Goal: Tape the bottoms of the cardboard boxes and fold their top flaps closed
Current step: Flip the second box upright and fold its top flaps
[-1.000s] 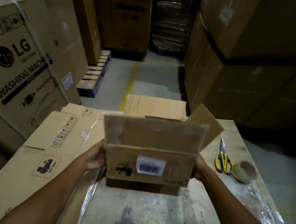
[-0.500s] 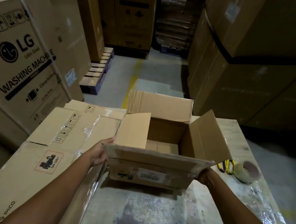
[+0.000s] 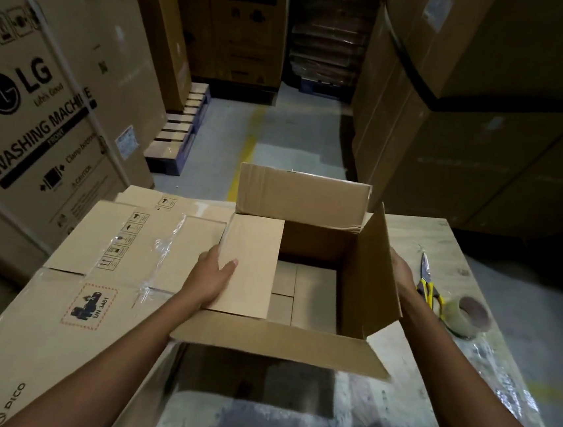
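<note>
Box (image 3: pixel 318 248) sits btwn left hand (image 3: pixel 214 275) & right hand (image 3: pixel 401 273).

Brown cardboard box (image 3: pixel 311 247) upright on table (image 3: pixel 429 382) — top flaps open.

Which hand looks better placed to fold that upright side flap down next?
Right. The right hand rests against the outside of the upright flap; the left hand grips the opposite flap.

Dim, soft-focus wide-angle view, dark corners, bowed edges
</note>
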Available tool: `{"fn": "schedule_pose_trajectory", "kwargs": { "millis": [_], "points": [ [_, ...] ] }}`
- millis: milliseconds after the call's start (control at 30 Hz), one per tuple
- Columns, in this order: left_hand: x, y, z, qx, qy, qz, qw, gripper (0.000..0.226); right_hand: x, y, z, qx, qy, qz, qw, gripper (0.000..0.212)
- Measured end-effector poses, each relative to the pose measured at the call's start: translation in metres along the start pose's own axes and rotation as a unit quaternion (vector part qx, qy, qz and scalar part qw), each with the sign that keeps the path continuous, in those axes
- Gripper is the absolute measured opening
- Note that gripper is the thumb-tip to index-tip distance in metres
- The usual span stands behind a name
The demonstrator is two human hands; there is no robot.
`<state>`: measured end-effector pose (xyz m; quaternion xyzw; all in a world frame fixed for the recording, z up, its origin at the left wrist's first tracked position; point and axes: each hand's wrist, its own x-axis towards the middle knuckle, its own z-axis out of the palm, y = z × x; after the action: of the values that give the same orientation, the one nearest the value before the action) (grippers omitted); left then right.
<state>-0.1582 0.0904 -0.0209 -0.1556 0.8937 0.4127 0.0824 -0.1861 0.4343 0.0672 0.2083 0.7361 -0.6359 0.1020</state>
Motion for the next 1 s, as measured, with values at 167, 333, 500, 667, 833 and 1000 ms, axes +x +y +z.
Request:
{"fn": "schedule_pose_trajectory", "kwargs": {
  "millis": [167, 333, 500, 667, 833, 1000],
  "points": [
    [-0.013, 0.007, 0.012, 0.231, 0.048, 0.16, 0.958, 0.081, 0.0, 0.001, 0.014, -0.023, -0.047, -0.037, 0.998, 0.064],
    [-0.018, 0.006, 0.021, 0.286, -0.002, 0.218, 0.933, 0.088, -0.001, 0.013, 0.046, -0.228, -0.042, -0.11, 0.967, 0.079],
    [-0.017, 0.008, 0.023, 0.33, -0.008, 0.222, 0.918, 0.087, 0.001, 0.032, 0.076, -0.423, 0.013, -0.073, 0.903, 0.096],
    [-0.016, 0.008, 0.024, 0.346, -0.009, 0.231, 0.909, 0.08, -0.012, 0.064, 0.093, -0.548, 0.012, -0.143, 0.824, 0.08],
    [-0.014, 0.005, 0.021, 0.294, 0.015, 0.26, 0.92, 0.067, -0.013, 0.074, 0.093, -0.626, -0.025, -0.188, 0.756, 0.066],
    [-0.017, 0.008, 0.02, 0.313, 0.085, 0.272, 0.906, 0.051, -0.026, 0.06, 0.085, -0.584, -0.129, -0.229, 0.768, 0.056]
  ]
}}
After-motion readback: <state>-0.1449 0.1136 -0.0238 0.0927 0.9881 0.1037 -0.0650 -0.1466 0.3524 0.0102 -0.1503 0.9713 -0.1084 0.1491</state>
